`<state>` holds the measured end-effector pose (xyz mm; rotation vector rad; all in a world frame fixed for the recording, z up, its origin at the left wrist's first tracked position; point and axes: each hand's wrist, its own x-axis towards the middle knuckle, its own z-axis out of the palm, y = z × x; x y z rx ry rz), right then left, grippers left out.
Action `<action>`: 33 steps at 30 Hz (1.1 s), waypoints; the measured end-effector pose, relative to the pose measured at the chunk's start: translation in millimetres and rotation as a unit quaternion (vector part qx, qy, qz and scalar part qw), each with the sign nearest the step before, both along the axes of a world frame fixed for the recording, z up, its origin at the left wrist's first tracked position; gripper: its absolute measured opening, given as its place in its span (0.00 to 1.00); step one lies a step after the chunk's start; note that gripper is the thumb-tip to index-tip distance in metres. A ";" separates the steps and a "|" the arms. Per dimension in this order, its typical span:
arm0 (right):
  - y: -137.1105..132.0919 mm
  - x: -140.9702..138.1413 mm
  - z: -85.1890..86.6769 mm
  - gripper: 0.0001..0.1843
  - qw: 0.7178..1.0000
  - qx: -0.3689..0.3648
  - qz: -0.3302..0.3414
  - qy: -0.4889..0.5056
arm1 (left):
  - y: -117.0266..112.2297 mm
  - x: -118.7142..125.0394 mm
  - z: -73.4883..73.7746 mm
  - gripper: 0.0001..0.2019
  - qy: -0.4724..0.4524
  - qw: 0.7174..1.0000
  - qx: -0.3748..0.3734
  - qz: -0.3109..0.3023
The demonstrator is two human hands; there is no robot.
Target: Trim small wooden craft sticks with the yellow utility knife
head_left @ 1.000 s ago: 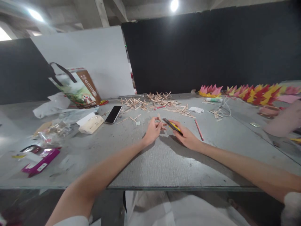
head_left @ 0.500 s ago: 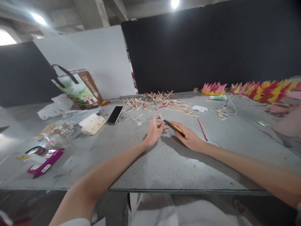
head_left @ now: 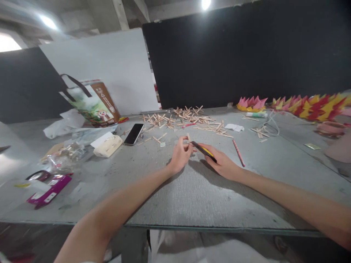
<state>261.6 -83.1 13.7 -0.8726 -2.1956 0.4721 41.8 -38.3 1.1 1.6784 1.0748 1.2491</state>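
Observation:
Between the fingers of my left hand (head_left: 180, 155) is a small wooden stick (head_left: 189, 137), its upper end poking out above the fingertips. My right hand (head_left: 221, 163) is wrapped round a black and yellow utility knife (head_left: 206, 151). The knife's front end points left and meets the stick at my left fingertips; the blade itself is too small to make out. Both hands are just above the grey table (head_left: 186, 197). Beyond them lies a loose heap of wooden sticks (head_left: 192, 116), several joined in crosses.
A phone (head_left: 134, 134), a tissue pack (head_left: 108, 145), a carrier bag (head_left: 95, 104) and a purple packet (head_left: 49, 191) lie on the left. To the right are a pink pencil (head_left: 238, 152), a glue stick (head_left: 256, 114), a white cable (head_left: 270, 124) and folded paper pieces (head_left: 315, 106).
The view has shifted slightly. The knife's front end stays against the stick at my left fingertips, and both hands keep their grip with hardly any movement.

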 end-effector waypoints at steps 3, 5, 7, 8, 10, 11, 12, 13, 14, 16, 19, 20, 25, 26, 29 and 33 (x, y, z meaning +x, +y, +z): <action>-1.5 -0.3 1.8 0.31 1.000 0.000 -0.003 -0.007 | -0.3 -0.2 -1.0 0.20 0.006 1.000 0.006 -0.001; -2.2 -0.5 1.9 0.31 1.000 0.002 -0.007 -0.005 | 0.4 0.0 -2.3 0.19 0.007 1.000 0.011 -0.004; -2.5 -0.5 1.2 0.31 1.000 0.000 -0.011 -0.004 | 1.3 0.1 -3.4 0.18 0.010 1.000 0.011 -0.005; -2.4 -0.4 0.7 0.31 1.000 -0.001 -0.013 -0.005 | 1.5 0.1 -3.7 0.19 0.014 1.000 0.011 -0.003; -2.3 -0.2 -0.6 0.31 1.000 -0.004 -0.015 -0.010 | 1.3 0.0 -3.6 0.19 0.023 1.000 0.012 0.000; -2.2 -0.1 -1.4 0.31 1.000 -0.005 -0.016 -0.012 | 0.9 0.0 -3.3 0.18 0.028 0.999 0.016 0.001; -2.1 0.1 -2.3 0.31 1.000 -0.005 -0.016 -0.014 | 0.4 0.0 -2.8 0.18 0.034 0.999 0.021 0.001; -2.0 0.3 -3.3 0.31 1.000 -0.005 -0.017 -0.016 | -0.2 0.0 -2.2 0.17 0.041 0.999 0.028 0.000; -2.0 0.4 -4.3 0.31 1.000 -0.004 -0.018 -0.018 | -0.9 0.1 -1.6 0.16 0.049 0.998 0.036 0.000; -2.1 0.7 -6.2 0.30 1.000 -0.001 -0.023 -0.020 | -2.1 0.3 -0.6 0.14 0.068 0.996 0.053 0.002; -2.2 0.6 -7.6 0.30 0.999 0.000 -0.030 -0.020 | -2.7 0.6 0.0 0.15 0.087 0.994 0.063 0.003; -2.1 0.5 -7.7 0.29 0.999 0.001 -0.031 -0.019 | -2.5 0.6 0.0 0.15 0.087 0.994 0.061 0.000; -1.0 0.4 -6.5 0.29 0.999 0.004 -0.031 -0.007 | -1.3 0.4 1.3 0.16 0.067 0.997 0.043 -0.022; -0.9 0.7 -6.5 0.29 0.999 0.003 -0.034 -0.007 | -1.3 0.3 1.8 0.16 0.068 0.996 0.043 -0.025; -1.0 2.2 -7.2 0.29 0.999 -0.010 -0.037 -0.015 | -2.5 -0.2 3.7 0.16 0.079 0.996 0.044 -0.027; -0.9 3.3 -8.7 0.29 0.999 -0.020 -0.037 -0.015 | -6.4 -0.3 7.1 0.17 0.113 0.992 0.041 -0.026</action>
